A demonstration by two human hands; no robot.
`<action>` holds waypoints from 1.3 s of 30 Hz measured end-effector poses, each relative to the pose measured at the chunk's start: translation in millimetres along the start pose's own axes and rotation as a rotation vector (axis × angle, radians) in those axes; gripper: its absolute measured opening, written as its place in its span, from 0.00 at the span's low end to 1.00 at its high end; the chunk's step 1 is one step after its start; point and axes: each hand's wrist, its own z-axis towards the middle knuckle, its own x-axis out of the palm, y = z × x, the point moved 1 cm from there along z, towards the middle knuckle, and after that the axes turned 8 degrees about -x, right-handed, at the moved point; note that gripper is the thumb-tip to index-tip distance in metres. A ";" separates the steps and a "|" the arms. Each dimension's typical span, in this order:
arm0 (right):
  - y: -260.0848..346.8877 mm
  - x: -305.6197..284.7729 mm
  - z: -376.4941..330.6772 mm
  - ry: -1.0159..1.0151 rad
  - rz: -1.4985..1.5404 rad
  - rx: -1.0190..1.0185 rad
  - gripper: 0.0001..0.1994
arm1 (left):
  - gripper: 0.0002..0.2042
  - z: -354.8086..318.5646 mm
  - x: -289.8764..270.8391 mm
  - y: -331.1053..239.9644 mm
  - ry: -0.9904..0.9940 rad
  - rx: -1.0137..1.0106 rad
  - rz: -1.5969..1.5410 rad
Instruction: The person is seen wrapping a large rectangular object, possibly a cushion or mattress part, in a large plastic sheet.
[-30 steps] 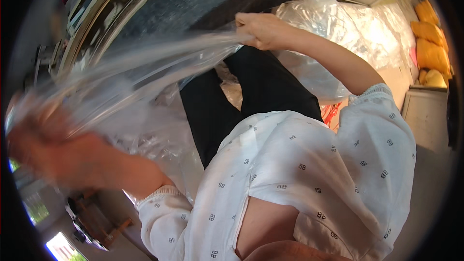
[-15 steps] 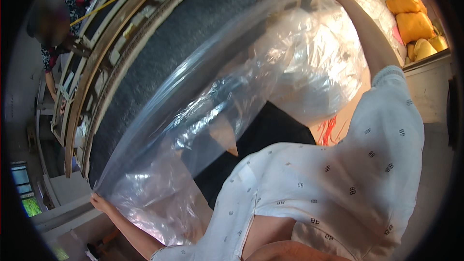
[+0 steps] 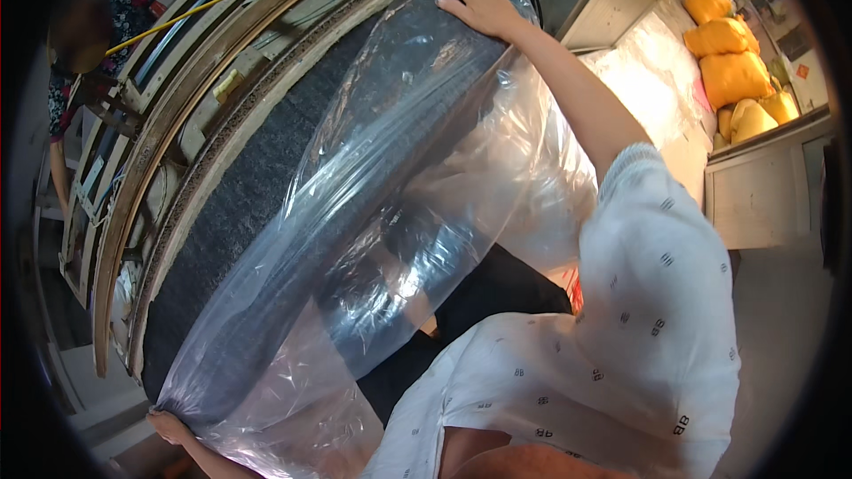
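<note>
Draped over the long dark grey felt-covered slab [image 3: 266,177]: a clear plastic sheet [image 3: 382,213], running along the slab from far end to near end. Right hand [image 3: 484,4] flat on the sheet at the slab's far end; left hand [image 3: 170,427] at the sheet's edge by the slab's near end. Left of the slab, curved wooden frames [image 3: 169,98], with another person [image 3: 84,44] beyond them. Far right of the slab, stuffed yellow sacks [image 3: 732,62] stacked behind a pale cabinet [image 3: 763,186].
</note>
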 end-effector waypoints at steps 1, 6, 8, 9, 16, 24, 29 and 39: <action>-3.2 3.4 6.3 0.041 0.066 0.017 0.30 | 0.15 6.9 2.7 -0.5 -0.009 -0.017 -0.002; -15.1 37.5 27.7 0.076 0.112 0.080 0.30 | 0.16 37.4 -9.9 -2.7 0.121 0.088 0.130; -23.4 18.7 18.8 0.135 0.047 0.154 0.29 | 0.14 -3.7 -55.1 -113.8 -0.228 0.308 0.332; -17.5 17.7 20.0 0.124 0.060 0.145 0.29 | 0.14 -26.6 -90.3 -139.0 -0.245 0.489 0.046; -7.7 -28.3 7.9 0.104 0.165 0.138 0.28 | 0.19 -255.9 -216.1 -318.9 0.169 0.912 -0.473; -204.4 48.4 -84.6 0.114 1.293 0.558 0.27 | 0.20 -226.6 -162.4 -339.7 0.044 0.765 -0.466; -162.1 150.1 -219.8 0.464 0.570 0.944 0.25 | 0.20 -220.5 -166.9 -325.6 -0.007 0.791 -0.426; -71.9 120.1 -359.7 0.539 0.215 1.120 0.17 | 0.20 -218.8 -164.7 -323.9 -0.024 0.799 -0.414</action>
